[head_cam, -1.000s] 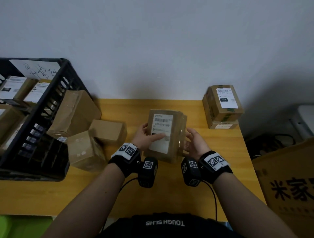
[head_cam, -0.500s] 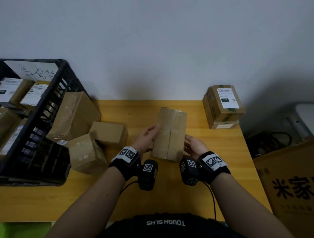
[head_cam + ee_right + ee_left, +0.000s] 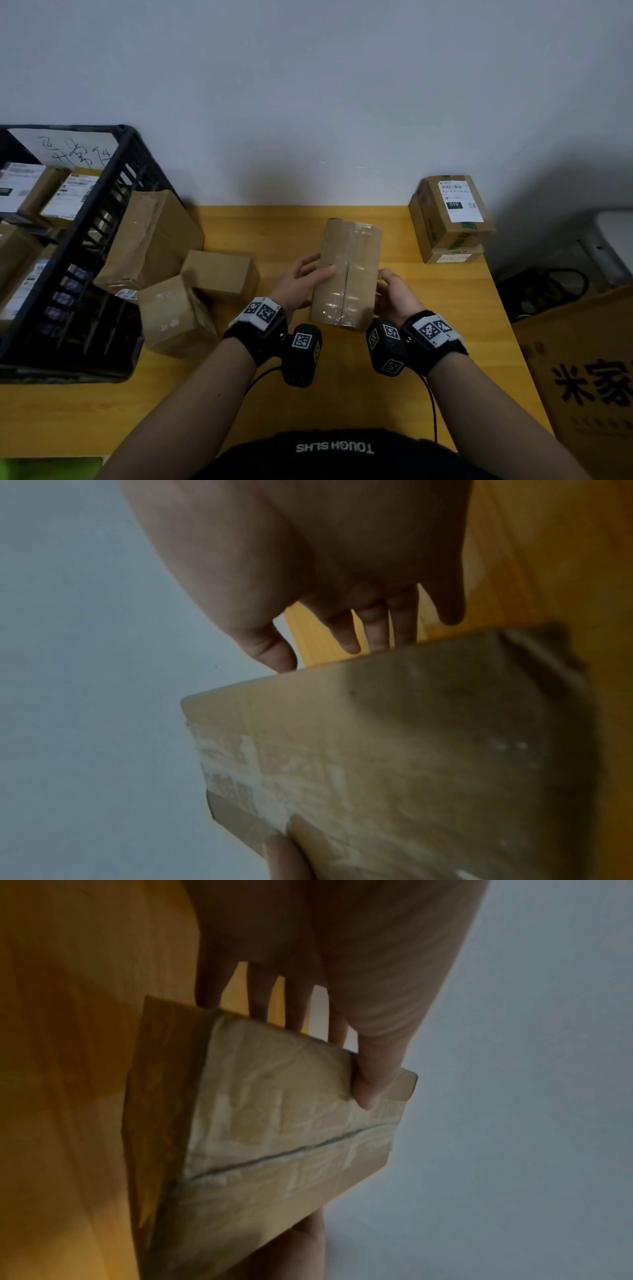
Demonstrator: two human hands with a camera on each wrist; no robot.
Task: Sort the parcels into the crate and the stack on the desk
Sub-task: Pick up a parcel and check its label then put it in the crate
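The head view looks down over the desk (image 3: pixel 342 394); both close wrist views share the taped parcel (image 3: pixel 346 274).

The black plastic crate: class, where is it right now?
In the head view the black plastic crate stands at the left end of the yellow wooden desk, with brown cardboard parcels leaning against its right wall.

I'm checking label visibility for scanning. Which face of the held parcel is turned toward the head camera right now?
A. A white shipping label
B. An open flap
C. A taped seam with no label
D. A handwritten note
C: the parcel, gripped by the left hand and right hand, shows only a taped centre seam.
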